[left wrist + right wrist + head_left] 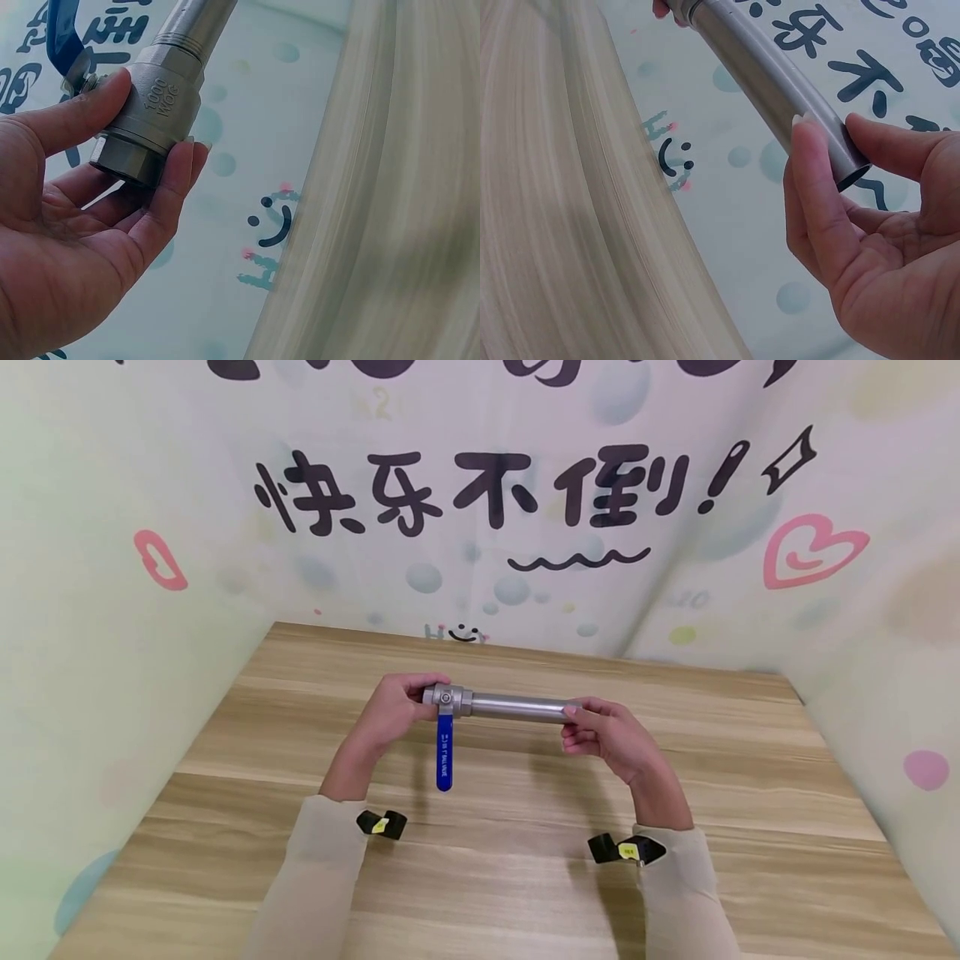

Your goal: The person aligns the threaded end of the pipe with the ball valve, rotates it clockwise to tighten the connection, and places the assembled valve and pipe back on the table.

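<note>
A metal ball valve with a blue lever handle is joined to a straight steel pipe. My left hand grips the valve body at its free hex end, thumb on one side and fingers on the other. In the left wrist view the valve bears raised lettering, and the pipe's threads show where it enters. At the far end, my right hand pinches the pipe between thumb and fingers. The pipe's open end shows in the right wrist view. Valve and pipe are held up over the table, roughly level.
Below lies a wood-grain table, with shadows of both arms on it. A pale printed cloth with dark characters stands behind the table and along its sides. Each sleeve carries a black wrist strap mount with a yellow label.
</note>
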Tool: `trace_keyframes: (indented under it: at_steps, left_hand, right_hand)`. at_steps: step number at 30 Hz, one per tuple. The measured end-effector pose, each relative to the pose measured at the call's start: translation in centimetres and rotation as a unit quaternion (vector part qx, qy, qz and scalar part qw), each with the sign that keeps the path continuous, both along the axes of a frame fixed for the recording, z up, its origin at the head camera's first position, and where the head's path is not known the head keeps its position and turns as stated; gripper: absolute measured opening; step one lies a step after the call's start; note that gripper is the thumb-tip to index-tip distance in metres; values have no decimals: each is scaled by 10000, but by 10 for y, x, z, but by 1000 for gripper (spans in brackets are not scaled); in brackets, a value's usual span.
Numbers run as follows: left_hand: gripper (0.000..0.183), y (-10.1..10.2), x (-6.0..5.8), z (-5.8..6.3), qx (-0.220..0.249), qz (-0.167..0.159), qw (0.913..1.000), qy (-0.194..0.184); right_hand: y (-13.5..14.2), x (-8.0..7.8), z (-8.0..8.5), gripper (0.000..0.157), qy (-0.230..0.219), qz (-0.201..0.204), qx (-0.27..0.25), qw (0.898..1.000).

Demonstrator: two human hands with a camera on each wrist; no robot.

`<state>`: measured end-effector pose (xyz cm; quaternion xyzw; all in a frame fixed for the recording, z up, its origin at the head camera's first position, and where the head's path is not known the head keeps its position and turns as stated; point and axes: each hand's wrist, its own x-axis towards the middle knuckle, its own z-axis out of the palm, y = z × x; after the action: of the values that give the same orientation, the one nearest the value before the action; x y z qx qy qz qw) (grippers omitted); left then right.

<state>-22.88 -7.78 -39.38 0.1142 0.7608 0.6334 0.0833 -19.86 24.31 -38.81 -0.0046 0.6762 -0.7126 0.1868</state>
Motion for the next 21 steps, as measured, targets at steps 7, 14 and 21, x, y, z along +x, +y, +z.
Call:
trace_keyframes:
  at_steps: [7,14,21]
  left_hand:
    - [41,0,0,2,-41,17,10000,-26]
    - [41,-1,0,1,-67,7,10000,-71]
    - [43,-1,1,2,-15,31,9999,-124]
  right_hand:
    - [-1,0,1,31,-21,-56,32,10000]
    - [-2,0,1,37,-65,-120,200,9997]
    - [-2,0,1,47,-79,-165,377,9991]
